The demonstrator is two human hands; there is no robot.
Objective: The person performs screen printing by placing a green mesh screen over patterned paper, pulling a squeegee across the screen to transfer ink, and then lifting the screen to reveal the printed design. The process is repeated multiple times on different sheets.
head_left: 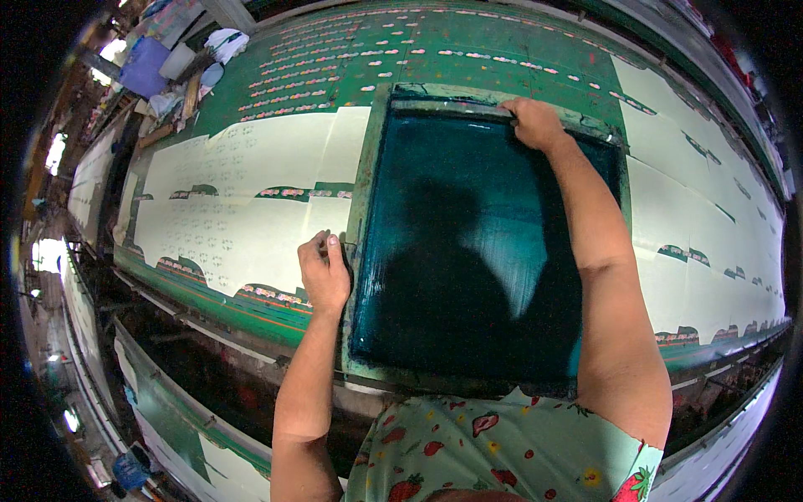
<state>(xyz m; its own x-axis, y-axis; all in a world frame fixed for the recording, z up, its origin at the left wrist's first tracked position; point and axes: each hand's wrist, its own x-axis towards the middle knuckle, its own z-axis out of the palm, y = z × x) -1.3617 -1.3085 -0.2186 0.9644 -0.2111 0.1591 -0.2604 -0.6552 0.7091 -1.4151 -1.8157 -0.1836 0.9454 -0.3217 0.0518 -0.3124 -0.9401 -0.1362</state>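
Note:
A wide screen-printing frame (362, 192) lies on the long green table, its mesh coated in dark teal ink (435, 151). My right hand (534, 125) reaches to the far end and grips a long squeegee bar (452, 109) lying across the inside of the frame. At the frame's left outer edge, my left hand (324, 268) has its fingers curled against the side, holding it. The shadow of my head and shoulders falls across the ink.
Pale sheets (217, 226) with cut openings cover the green table (493, 33) on both sides, with rows of small printed pieces showing. A purple bucket (142, 71), pale containers and rags sit at the far left. Another long table (171, 418) runs along the near side.

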